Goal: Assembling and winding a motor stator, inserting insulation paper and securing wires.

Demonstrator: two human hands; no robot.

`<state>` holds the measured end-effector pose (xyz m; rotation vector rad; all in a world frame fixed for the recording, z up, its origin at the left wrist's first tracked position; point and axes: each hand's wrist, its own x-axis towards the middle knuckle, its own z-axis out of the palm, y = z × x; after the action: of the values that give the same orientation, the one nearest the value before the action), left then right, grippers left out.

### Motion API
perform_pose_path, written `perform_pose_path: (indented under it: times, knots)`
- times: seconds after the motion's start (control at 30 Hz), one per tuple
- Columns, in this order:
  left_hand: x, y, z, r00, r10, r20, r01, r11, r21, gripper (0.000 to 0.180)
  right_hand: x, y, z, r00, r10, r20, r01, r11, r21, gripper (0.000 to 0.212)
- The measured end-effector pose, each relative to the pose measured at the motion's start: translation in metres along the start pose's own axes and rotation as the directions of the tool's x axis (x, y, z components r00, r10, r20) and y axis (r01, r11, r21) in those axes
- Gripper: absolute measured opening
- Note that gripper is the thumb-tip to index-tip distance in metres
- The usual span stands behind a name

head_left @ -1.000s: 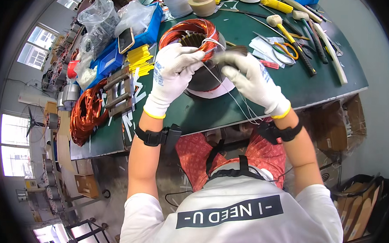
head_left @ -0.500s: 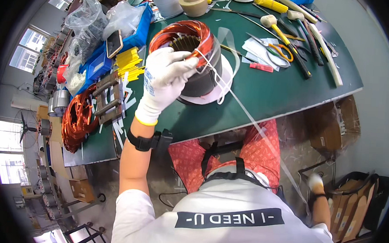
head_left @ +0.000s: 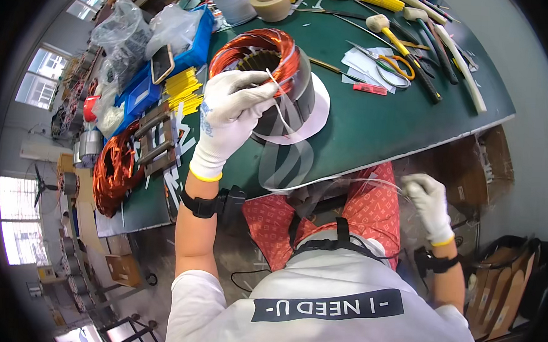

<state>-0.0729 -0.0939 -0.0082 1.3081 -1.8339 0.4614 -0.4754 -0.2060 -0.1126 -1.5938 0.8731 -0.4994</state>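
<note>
A motor stator stands upright near the table's front, its dark grey body [head_left: 304, 89] topped by a ring of copper windings [head_left: 285, 44]. Under it lies a round white disc [head_left: 321, 105]. My left hand [head_left: 234, 104], in a white glove, is closed at the near side of the windings, pinching a thin white cord [head_left: 281, 114] between thumb and fingers. From there the cord hangs in loose, motion-blurred loops over the table edge. It runs right to my gloved right hand [head_left: 427, 204], closed on its other part beyond the table edge, above the floor.
Scissors [head_left: 394, 66], mallets [head_left: 378, 23] and paper pieces lie at the right back. White and tan spools [head_left: 271, 2] stand at the back. Left are blue bins [head_left: 140, 93], yellow strips [head_left: 182, 89], a phone [head_left: 162, 63], and a copper wire coil [head_left: 112, 178].
My right hand has come up and inward from low at the right. The cord, stretched taut before, now hangs in slack loops. My left hand keeps its hold at the windings.
</note>
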Motion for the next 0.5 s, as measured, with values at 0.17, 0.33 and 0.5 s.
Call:
perform_pose_path:
  times: [0.17, 0.33, 0.5]
  knots:
    - [0.002, -0.001, 0.004, 1.000, 0.008, -0.027, -0.007, 0.999, 0.034, 0.017, 0.006, 0.001, 0.001, 0.997, -0.059, 0.041, 0.068, 0.957, -0.282, 0.030]
    - [-0.002, 0.000, 0.007, 0.999, 0.006, -0.051, -0.003, 0.999, 0.045, 0.015, 0.068, -0.042, 0.110, 0.958, -0.190, 0.215, 0.201, 0.979, -0.030, 0.075]
    - [-0.007, -0.002, 0.005, 0.999, 0.015, -0.045, -0.012, 0.998, 0.056, 0.016, 0.062, -0.048, 0.171, 0.705, -0.049, 0.708, -0.156, 0.963, 0.222, 0.072]
